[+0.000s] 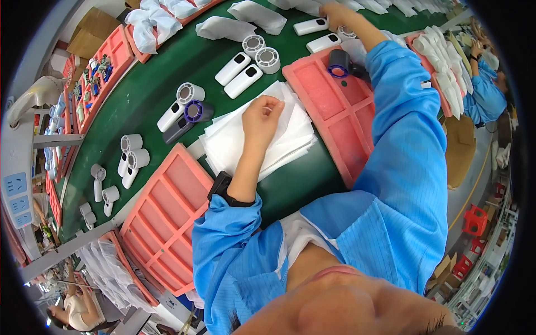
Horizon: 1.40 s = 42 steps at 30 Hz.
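My left hand [262,117] rests on a stack of white flat bags [290,134] on the green belt [151,95], its fingertips pinched on the top bag. My right hand [335,14] reaches far across the belt and closes over the head end of a white handheld fan [311,25]. A second white fan [324,42] lies just below it. A dark fan with a purple ring [338,62] lies on the pink tray [335,111] under my right forearm.
Several white fans [241,72] and one dark fan [187,118] lie spread over the belt. Another pink compartment tray [167,218] sits by my left elbow. White padded bags [223,27] lie along the far side. A co-worker in blue [484,95] works at the right.
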Available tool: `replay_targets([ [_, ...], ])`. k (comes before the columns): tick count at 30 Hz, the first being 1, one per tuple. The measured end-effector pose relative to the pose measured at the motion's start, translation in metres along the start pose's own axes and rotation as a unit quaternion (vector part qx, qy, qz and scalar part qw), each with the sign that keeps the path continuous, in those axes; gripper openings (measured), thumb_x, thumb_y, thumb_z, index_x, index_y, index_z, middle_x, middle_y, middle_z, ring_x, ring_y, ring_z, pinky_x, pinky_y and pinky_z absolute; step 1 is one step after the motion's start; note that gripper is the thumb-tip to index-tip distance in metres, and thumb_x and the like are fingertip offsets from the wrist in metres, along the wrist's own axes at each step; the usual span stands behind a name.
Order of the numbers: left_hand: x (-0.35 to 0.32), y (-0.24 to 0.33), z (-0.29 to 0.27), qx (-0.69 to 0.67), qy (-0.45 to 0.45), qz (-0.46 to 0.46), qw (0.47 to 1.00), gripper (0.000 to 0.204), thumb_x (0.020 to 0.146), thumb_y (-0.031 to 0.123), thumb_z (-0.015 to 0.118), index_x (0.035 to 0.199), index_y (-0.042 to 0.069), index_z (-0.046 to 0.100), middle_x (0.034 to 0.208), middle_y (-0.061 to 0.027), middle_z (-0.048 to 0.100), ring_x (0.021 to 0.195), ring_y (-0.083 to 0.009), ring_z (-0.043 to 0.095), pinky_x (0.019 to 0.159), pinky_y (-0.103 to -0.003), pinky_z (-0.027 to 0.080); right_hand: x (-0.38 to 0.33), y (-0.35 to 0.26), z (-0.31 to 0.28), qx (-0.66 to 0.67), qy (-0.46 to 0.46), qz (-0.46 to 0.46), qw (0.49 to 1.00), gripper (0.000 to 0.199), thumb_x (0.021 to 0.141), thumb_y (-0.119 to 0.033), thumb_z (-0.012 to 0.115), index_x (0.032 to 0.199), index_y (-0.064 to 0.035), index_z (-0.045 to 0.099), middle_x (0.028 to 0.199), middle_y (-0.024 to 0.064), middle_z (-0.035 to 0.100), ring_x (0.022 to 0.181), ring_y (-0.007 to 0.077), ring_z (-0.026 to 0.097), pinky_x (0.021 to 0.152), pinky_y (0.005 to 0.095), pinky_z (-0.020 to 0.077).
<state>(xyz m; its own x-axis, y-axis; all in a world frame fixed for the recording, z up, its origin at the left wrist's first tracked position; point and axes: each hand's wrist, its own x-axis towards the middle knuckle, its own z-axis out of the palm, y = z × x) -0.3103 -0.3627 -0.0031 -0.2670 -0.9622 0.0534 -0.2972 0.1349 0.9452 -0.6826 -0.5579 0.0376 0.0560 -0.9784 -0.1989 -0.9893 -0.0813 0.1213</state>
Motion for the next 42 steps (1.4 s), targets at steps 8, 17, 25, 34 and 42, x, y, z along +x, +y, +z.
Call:
replay_targets([
  [8,-0.011,0.029,-0.061,-0.2,0.056,-0.075,0.975,0.012,0.084,0.01,0.072,0.088,0.001,0.066,0.078,0.002,0.062,0.063,-0.0038,0.05,0.057,-0.019,0.038,-0.091,-0.096,-0.139,0.293,0.252,-0.096,0.917,0.047,0.061,-0.025,0.078,0.1,-0.0029,0.067,0.087,0.0129,0.068,0.08,0.0201,0.066,0.072,0.0308,0.0524],
  [17,-0.016,0.039,-0.068,-0.28,0.107,-0.035,0.953,0.01,0.087,0.009,0.068,0.092,0.002,0.064,0.081,0.0004,0.062,0.065,-0.005,0.053,0.055,-0.019,0.037,-0.18,-0.204,-0.135,0.485,0.241,-0.261,0.799,0.041,0.061,-0.02,0.079,0.095,-0.0017,0.067,0.086,0.0064,0.067,0.077,0.0154,0.062,0.073,0.0282,0.0501],
  [25,-0.016,0.064,-0.074,-0.374,0.178,0.07,0.908,0.013,0.09,0.008,0.064,0.101,0.002,0.06,0.095,-0.0049,0.064,0.084,-0.0115,0.058,0.076,-0.026,0.045,-0.166,-0.242,-0.081,0.372,0.384,-0.377,0.757,0.074,0.055,-0.013,0.083,0.125,-0.0109,0.058,0.108,0.0107,0.061,0.099,0.0289,0.061,0.08,0.0368,0.0519],
  [34,-0.018,0.069,-0.07,-0.442,0.112,0.104,0.884,0.014,0.094,0.008,0.059,0.105,0.001,0.058,0.098,-0.0054,0.063,0.087,-0.0119,0.057,0.081,-0.026,0.044,-0.161,-0.264,-0.056,0.309,0.441,-0.377,0.754,0.074,0.059,-0.005,0.082,0.128,-0.0077,0.057,0.106,0.0115,0.056,0.093,0.0261,0.056,0.073,0.0339,0.0492],
  [42,-0.022,0.063,-0.053,-0.088,0.223,0.156,0.958,0.009,0.094,0.008,0.058,0.096,0.001,0.061,0.086,-0.0012,0.06,0.077,-0.0081,0.053,0.068,-0.021,0.043,-0.163,-0.267,-0.046,0.323,0.405,-0.318,0.794,0.079,0.054,-0.009,0.084,0.129,-0.0095,0.057,0.106,0.0095,0.055,0.091,0.0247,0.056,0.071,0.0329,0.0491],
])
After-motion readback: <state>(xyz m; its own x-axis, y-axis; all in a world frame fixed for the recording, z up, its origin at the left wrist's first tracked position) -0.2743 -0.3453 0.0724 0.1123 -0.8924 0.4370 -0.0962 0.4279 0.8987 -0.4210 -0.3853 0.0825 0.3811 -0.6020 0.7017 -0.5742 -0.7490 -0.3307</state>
